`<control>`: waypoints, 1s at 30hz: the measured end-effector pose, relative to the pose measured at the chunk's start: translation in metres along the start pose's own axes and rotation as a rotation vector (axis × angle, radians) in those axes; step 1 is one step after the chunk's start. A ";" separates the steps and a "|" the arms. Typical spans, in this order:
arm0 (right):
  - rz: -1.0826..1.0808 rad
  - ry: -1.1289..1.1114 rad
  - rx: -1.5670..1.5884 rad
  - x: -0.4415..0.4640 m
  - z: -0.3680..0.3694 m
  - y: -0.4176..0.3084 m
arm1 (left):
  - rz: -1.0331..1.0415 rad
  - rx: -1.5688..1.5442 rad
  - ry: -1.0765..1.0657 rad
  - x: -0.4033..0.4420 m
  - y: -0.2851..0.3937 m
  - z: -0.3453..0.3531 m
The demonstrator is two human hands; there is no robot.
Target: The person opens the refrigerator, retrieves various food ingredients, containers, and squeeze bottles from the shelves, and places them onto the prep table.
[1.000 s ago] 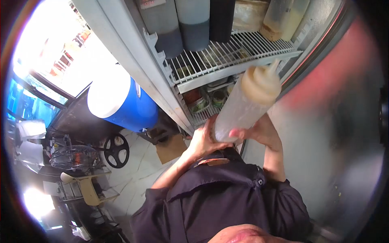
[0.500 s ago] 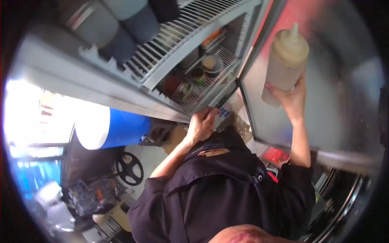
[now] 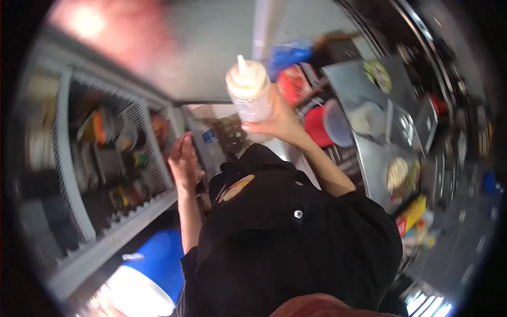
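Note:
Upright in my right hand (image 3: 282, 122) is a squeeze bottle (image 3: 252, 105) with a pale cap and a pointed nozzle. The fingers and thumb wrap round its lower body; its contents cannot be made out. My left hand (image 3: 185, 162) is beside the front of the open fridge (image 3: 113, 224), its fingers stretched upward and slightly apart, with nothing visible in them. Whether it touches the fridge is unclear. White wire shelves (image 3: 74, 153) inside the fridge carry blurred containers.
A blue and white drum (image 3: 163, 264) stands at the lower left. On the right is a steel counter (image 3: 369, 164) with bags and food packs. A red bowl (image 3: 317, 127) and a clear round container (image 3: 338, 122) lie near its edge, with a blue bag (image 3: 289, 55) behind.
My view has swung to the right, bringing the steel counter into sight. The squeeze bottle stays in my right hand and is now closer to my body's middle. My left hand's fingers have straightened.

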State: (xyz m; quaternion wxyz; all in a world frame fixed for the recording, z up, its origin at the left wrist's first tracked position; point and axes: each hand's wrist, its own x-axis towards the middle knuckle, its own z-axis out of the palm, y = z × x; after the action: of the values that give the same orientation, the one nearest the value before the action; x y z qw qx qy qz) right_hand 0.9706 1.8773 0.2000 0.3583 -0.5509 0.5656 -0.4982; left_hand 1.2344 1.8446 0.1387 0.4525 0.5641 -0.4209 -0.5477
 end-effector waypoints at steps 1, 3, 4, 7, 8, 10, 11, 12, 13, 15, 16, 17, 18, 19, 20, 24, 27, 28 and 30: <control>0.009 0.092 -0.012 -0.012 -0.017 0.001 | 0.012 0.053 -0.063 -0.002 0.003 0.016; -0.020 0.260 -0.025 -0.034 -0.055 0.002 | 0.023 0.168 -0.182 -0.005 0.020 0.048; -0.050 0.336 -0.033 -0.044 -0.078 0.000 | 0.068 0.254 -0.229 0.006 0.009 0.060; -0.040 0.509 0.027 -0.088 -0.147 -0.009 | 0.369 0.358 -0.236 0.031 -0.032 0.108; -0.013 0.569 -0.003 -0.099 -0.167 -0.020 | 0.361 0.374 -0.222 0.025 -0.021 0.128; -0.081 0.804 -0.220 -0.110 -0.206 -0.018 | 0.224 0.449 -0.209 0.004 0.016 0.166; -0.158 0.856 -0.191 -0.109 -0.227 -0.010 | 0.298 0.428 -0.227 0.012 0.007 0.179; -0.238 0.905 -0.158 -0.103 -0.250 0.000 | 0.110 0.410 -0.264 -0.001 0.024 0.194; -0.228 0.883 -0.263 -0.097 -0.275 0.007 | 0.198 0.454 -0.280 0.012 0.009 0.204; -0.200 0.881 -0.465 -0.085 -0.328 0.029 | 0.312 0.498 -0.350 -0.002 0.016 0.226; -0.179 0.905 -0.559 -0.078 -0.354 0.050 | 0.372 0.521 -0.391 -0.010 0.019 0.240; -0.156 0.931 -0.656 -0.074 -0.375 0.068 | 0.598 0.591 -0.367 -0.011 0.000 0.251; -0.065 0.931 -0.667 -0.074 -0.392 0.079 | 0.823 0.655 -0.341 -0.015 -0.020 0.261; 0.027 0.931 -0.678 -0.074 -0.406 0.089 | 0.790 0.679 -0.409 -0.029 -0.022 0.272; 0.123 0.934 -0.690 -0.076 -0.420 0.101 | 0.756 0.700 -0.483 -0.046 -0.022 0.283; 0.300 0.950 -0.770 -0.093 -0.466 0.162 | 0.686 0.624 -0.771 -0.098 -0.036 0.320; 0.424 0.694 -0.509 -0.110 -0.510 0.204 | 0.951 0.542 -0.786 -0.102 -0.077 0.358; 0.386 0.589 -0.282 -0.114 -0.520 0.209 | 0.921 0.464 -0.775 -0.105 -0.097 0.364; 0.307 0.382 -0.053 -0.117 -0.524 0.207 | 0.682 0.527 -0.768 -0.121 -0.089 0.375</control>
State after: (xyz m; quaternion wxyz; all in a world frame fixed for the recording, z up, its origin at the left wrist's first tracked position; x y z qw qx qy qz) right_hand 0.4311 2.0591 0.1144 0.3017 -0.3636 0.7131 -0.5179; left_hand 0.8524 1.9644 0.0845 0.2625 0.2510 -0.8351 -0.4132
